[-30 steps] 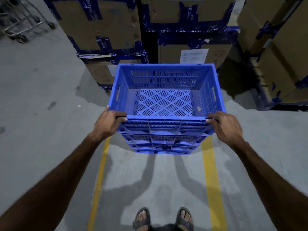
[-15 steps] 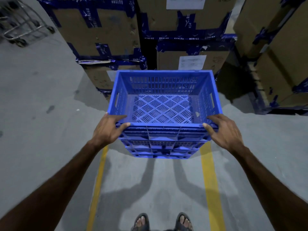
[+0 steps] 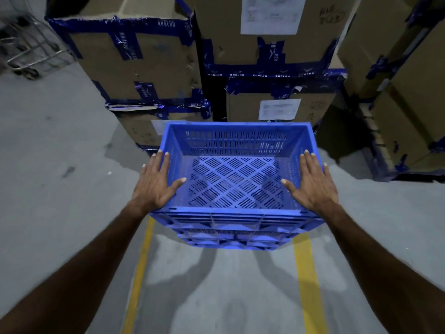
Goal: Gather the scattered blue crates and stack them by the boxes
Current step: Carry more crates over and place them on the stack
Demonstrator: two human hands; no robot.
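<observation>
I see the crate (image 3: 237, 179) on top of the blue stack, close in front of the boxes (image 3: 265, 68) and between two yellow lines (image 3: 304, 273) on the floor (image 3: 48, 189). My left hand (image 3: 154, 186) lies flat on the left rim, fingers straight and a little spread, thumb pointing inside the crate. My right hand (image 3: 311, 186) lies the same way on the right rim. Neither hand is curled around anything. A metal cart (image 3: 26, 49) stands far left.
</observation>
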